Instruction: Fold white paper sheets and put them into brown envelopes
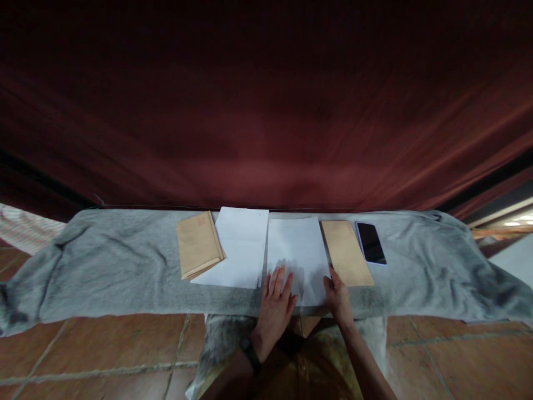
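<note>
A white sheet of paper (pixel 297 250) lies on a grey blanket (pixel 125 266) in front of me. My left hand (pixel 275 305) rests flat on the sheet's near left corner, fingers stretched out. My right hand (pixel 338 297) touches the sheet's near right corner, fingers curled at its edge; whether it pinches the paper I cannot tell. A brown envelope (pixel 346 251) lies just right of the sheet, beside my right hand. A dark band sits on my left wrist.
A stack of white paper (pixel 239 244) and a pile of brown envelopes (pixel 197 243) lie to the left. A black phone (pixel 371 243) lies at the right. A dark red curtain (pixel 266 111) hangs behind. Terracotta floor tiles (pixel 104 350) are below.
</note>
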{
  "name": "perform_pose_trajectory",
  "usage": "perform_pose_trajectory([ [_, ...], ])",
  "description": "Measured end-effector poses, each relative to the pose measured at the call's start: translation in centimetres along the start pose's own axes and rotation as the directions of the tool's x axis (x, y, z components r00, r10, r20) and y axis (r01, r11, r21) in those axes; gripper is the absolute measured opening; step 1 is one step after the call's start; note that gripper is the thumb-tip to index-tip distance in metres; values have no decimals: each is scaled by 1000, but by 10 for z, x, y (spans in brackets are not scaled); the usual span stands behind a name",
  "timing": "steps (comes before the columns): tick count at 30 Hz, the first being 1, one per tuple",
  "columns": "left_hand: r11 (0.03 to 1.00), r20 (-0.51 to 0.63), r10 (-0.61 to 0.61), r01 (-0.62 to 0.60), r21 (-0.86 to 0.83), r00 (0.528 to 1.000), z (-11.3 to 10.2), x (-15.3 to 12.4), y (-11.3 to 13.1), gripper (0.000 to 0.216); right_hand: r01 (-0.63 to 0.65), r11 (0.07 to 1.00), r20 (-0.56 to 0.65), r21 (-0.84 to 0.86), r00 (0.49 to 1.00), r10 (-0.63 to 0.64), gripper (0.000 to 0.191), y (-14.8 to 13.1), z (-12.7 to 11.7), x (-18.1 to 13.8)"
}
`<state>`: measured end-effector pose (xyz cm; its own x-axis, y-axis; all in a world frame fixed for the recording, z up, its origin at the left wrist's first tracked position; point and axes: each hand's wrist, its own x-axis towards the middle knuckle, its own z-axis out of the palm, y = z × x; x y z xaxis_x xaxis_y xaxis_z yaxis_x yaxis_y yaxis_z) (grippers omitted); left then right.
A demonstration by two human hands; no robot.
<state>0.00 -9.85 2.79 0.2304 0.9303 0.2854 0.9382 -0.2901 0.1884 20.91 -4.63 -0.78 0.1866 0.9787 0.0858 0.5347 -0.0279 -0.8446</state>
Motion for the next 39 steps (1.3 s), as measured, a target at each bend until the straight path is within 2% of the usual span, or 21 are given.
perform_pose_trajectory([
  [5,999,54,-37,36,22,998,10,-2,-18,52,119,977,19,-178,993,-118,56,-1,8,-3],
  [9,998,67,-50,48,27,996,12,-7,-18,54,218,869,33,-444,973,-227,54,-10,7,-10],
  [11,997,52,-72,70,26,996,13,-7,-14,57,265,811,34,-522,956,-291,53,-16,8,-14],
  [13,996,36,-85,84,19,996,14,-4,-7,61,351,783,59,-514,925,-376,54,-23,14,-17],
  [17,998,56,-61,61,-5,997,22,10,5,67,507,783,220,-360,862,-456,55,-39,37,-18],
  [19,998,87,-52,54,-15,995,27,19,7,67,513,784,279,-350,856,-436,53,-44,47,-15],
  [22,998,100,-66,67,-12,993,31,24,4,65,504,756,305,-417,861,-407,52,-44,52,-9],
  [28,984,-12,-177,177,-7,984,26,14,-5,66,430,703,175,-566,896,-407,63,-28,43,-2],
  [34,977,-24,-213,214,23,977,18,5,-10,64,371,724,87,-582,913,-398,65,-20,38,-1],
  [36,978,-18,-207,207,5,978,18,13,-8,62,376,722,93,-581,912,-399,65,-18,37,-2],
  [39,982,6,-170,169,-77,986,22,41,-3,62,355,723,104,-593,924,-369,62,-17,38,-2],
])
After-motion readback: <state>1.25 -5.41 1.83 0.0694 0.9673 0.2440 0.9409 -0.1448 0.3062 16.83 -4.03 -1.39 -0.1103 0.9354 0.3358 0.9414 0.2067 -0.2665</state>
